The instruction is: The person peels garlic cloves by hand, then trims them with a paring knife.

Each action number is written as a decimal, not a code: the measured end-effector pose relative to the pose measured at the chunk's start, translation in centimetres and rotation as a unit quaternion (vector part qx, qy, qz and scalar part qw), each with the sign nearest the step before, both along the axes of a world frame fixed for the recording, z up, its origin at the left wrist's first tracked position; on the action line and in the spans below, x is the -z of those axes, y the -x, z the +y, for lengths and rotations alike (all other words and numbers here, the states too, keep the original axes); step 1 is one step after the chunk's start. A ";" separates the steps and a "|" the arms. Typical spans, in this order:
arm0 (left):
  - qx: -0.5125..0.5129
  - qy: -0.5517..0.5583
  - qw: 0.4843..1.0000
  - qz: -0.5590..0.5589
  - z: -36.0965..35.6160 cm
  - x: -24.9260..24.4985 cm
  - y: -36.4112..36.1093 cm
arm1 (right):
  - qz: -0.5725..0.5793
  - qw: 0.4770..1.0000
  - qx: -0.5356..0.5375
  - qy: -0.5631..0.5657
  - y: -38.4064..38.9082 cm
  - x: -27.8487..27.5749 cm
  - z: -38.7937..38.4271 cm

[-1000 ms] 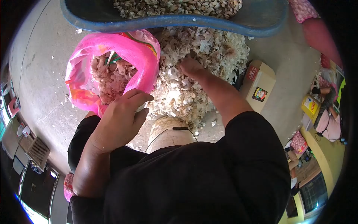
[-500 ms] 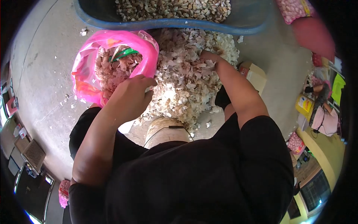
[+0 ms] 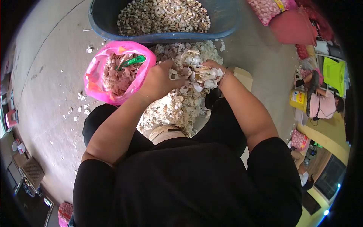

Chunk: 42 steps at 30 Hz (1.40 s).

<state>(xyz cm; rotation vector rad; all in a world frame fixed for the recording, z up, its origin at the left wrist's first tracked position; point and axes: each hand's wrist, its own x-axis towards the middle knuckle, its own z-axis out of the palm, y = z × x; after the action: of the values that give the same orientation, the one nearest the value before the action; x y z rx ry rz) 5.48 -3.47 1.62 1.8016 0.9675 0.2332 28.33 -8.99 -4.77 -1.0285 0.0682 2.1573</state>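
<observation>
My right hand (image 3: 217, 68) is lifted over the heap of papery garlic skins (image 3: 170, 108), its fingers around a loose handful of garlic skins (image 3: 202, 77). Facing it from the left, my left hand (image 3: 164, 79) curves with thumb and fingers apart, fingertips right at the edge of that handful. A pink plastic bag (image 3: 92, 77) stands open beside my left wrist, filled with more skins. On top of its contents lies a green strip-like object (image 3: 132, 61).
A blue tub (image 3: 159, 36) of garlic cloves (image 3: 166, 17) stands beyond the heap. Between my legs is a pale bucket (image 3: 166, 132). A cardboard box (image 3: 242, 77) is to the right, with garlic sacks (image 3: 266, 9) farther off. Another person (image 3: 325, 106) sits at far right near a yellow container (image 3: 298, 98).
My right hand has come up out of the heap with a handful of skins. My left hand has left the bag's rim and moved right toward it. The view has shifted.
</observation>
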 end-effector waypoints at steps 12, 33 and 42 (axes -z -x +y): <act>-0.057 0.126 0.990 -0.034 0.1 1.2 -1.7 | -0.168 0.977 0.037 -0.129 2.9 -2.8 -1.9; -0.147 0.469 0.835 -0.248 3.8 2.3 -0.9 | -0.562 0.762 -0.106 -0.305 4.5 -2.2 3.5; -0.199 0.277 0.922 -0.181 2.5 2.7 -2.8 | -0.575 0.731 -0.026 -0.367 6.8 -3.6 3.5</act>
<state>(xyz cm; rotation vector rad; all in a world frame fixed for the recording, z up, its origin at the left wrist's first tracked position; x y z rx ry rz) 8.28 -0.96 -1.04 0.9911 0.9981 0.4766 21.53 -5.53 -1.20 -1.6162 -1.2843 1.0142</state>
